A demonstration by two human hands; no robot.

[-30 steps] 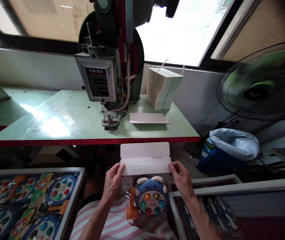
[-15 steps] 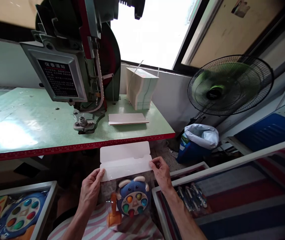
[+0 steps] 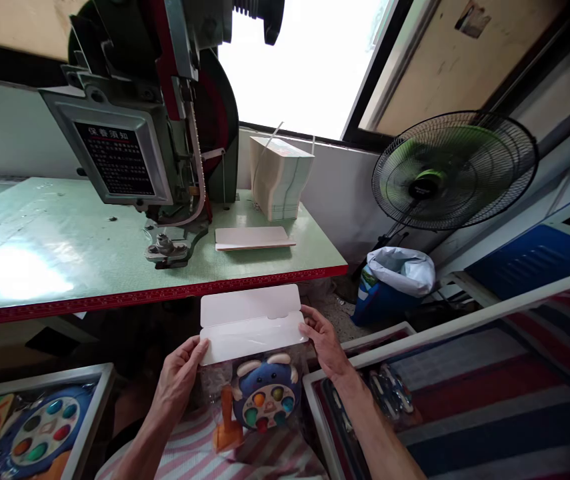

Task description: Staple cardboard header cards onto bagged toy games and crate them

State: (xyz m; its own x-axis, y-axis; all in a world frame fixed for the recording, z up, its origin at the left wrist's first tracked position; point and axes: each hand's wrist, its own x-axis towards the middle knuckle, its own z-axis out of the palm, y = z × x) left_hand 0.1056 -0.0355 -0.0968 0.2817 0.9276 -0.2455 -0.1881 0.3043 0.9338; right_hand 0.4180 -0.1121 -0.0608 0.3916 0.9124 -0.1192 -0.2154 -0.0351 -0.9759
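Observation:
A folded white header card (image 3: 251, 321) spans between my two hands, its upper flap raised along the crease. My left hand (image 3: 183, 370) pinches the card's lower left corner between thumb and fingers. At the right end, my right hand (image 3: 325, 340) grips the edge, thumb in front and fingers behind. Below the card hangs a clear plastic bag (image 3: 215, 381), its top edge at the card. Inside the bag are a blue animal-faced toy (image 3: 267, 393) with coloured round buttons and an orange mallet-shaped piece (image 3: 227, 423). The bag lies over a striped cloth on my lap.
A green stapling machine (image 3: 165, 250) stands on the green table (image 3: 89, 260) ahead. Beside it lie folded cards (image 3: 255, 238) and a strapped card stack (image 3: 282, 177). Bagged toys fill a tray (image 3: 107, 400) at left. A fan (image 3: 455, 173), lined bin (image 3: 397, 287) and white-framed crate (image 3: 315, 393) are right.
My right hand's fingers have moved up and behind the card's right edge. The card is nearly in the same place, and the left hand keeps its hold.

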